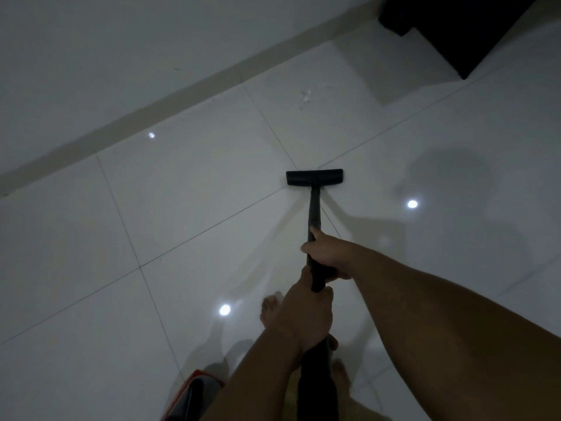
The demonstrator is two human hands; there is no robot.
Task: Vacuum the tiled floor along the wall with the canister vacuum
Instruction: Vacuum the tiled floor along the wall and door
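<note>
The left hand point(303, 320) grips the low end of the black wand point(313, 226), fingers curled round it; just ahead, the right hand point(326, 253) wraps the wand too, thumb laid along it. Beyond both hands the floor head point(314, 178) sits flat on the tiled floor point(182, 208), well short of the wall point(121, 56). This looks like mid-stroke; next would be steering left toward the baseboard point(182, 98). The wand runs straight away from the hands, the head lying crosswise.

Dim, glare spots on glossy tiled floor point(188, 189)
</note>
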